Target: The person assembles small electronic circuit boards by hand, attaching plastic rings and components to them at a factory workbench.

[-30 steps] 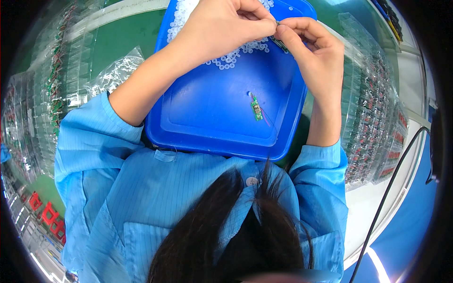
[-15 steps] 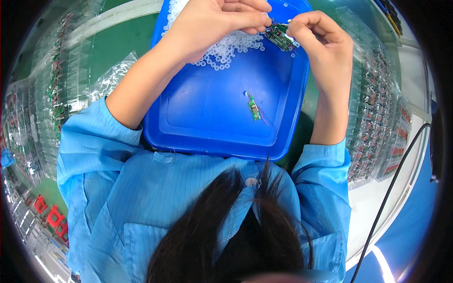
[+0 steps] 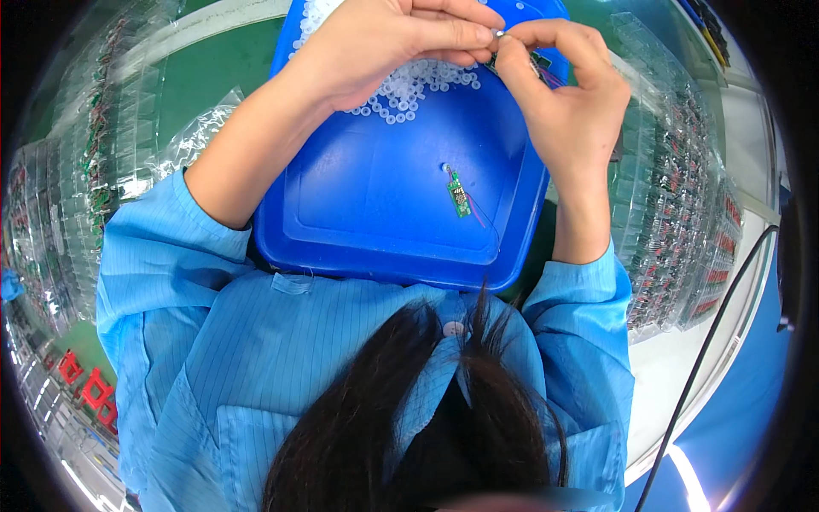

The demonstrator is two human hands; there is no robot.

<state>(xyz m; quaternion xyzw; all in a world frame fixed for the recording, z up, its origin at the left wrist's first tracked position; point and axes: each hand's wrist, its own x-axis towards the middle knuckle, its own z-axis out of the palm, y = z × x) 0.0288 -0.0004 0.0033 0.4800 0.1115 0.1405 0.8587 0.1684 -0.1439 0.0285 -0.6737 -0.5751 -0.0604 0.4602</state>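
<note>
At the far side of a blue plastic tray, my two hands meet fingertip to fingertip. My left hand is closed in a pinch; whatever lies between its thumb and fingers is too small to make out. My right hand pinches a small silvery part between thumb and forefinger. Green circuit boards with thin wires show partly behind the right fingers. Small translucent white washers lie heaped beneath and beside my left hand. Nearer to me, a single small green circuit board with thin wires lies on the tray floor.
Clear plastic bags or trays of wired boards fill the right side, and similar ones the left. Crumpled clear plastic lies left of the tray. A black cable runs down at the right. Red stools stand lower left.
My right hand has moved left and its fingertips now meet those of my left hand. The circuit boards by it are now mostly hidden. The single board has not moved.
</note>
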